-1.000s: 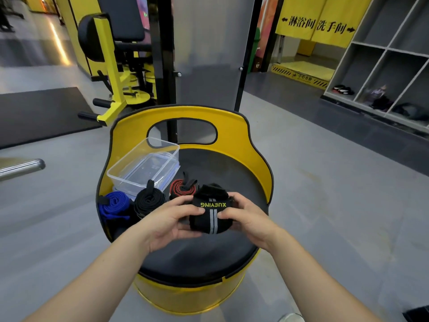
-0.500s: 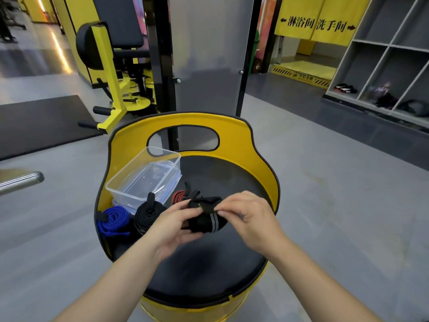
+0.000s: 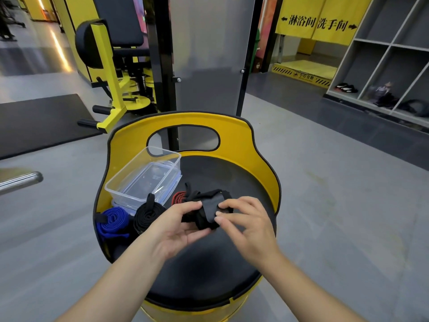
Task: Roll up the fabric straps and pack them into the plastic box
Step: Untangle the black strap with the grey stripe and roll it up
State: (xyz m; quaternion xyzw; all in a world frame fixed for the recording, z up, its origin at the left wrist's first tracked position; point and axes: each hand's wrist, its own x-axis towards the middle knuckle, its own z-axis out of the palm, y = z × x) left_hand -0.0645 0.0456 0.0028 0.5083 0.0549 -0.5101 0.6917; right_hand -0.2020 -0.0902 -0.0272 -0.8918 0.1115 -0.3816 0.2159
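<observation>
both hands on the black fabric wrist wrap (image 3: 207,210), held just above the round black padded seat (image 3: 204,270) of a yellow barrel-shaped stool (image 3: 234,138). left hand (image 3: 173,231) palm-up under the wrap, thumb curled over its left end, gripping it. right hand (image 3: 248,225) fingertips (image 3: 220,213) pinch the wrap's loose flap on the right side. no brand text readable on the wrap at this angle.

clear rectangular plastic box (image 3: 148,175) sits open at the left rear of the seat, against the yellow backrest, on top of what looks like its blue-edged lid. nothing packed in it that i can make out. just in front of the box: rolled blue fabric strap (image 3: 113,220) at far left, rolled black fabric strap (image 3: 147,214) beside it, touching. red-and-black rolled strap (image 3: 178,197) lies behind the held wrap, partly hidden by it.

writing: yellow hanging curtain (image 3: 318,19) top right, black chinese characters with arrows, reads "淋浴间" pointing left and "洗手间" pointing right. yellow-black hazard strip (image 3: 301,76) at the doorway step below it has small text, too small to read.

room: gym, grey floor (image 3: 336,205), black rubber mat (image 3: 39,122) at left, yellow-and-black weight machine (image 3: 109,66) behind the stool, grey panel on a black frame centre, grey cubby shelving (image 3: 390,66) at right with shoes and dark items in the lower cells. chrome bar end (image 3: 21,181) at left edge.
</observation>
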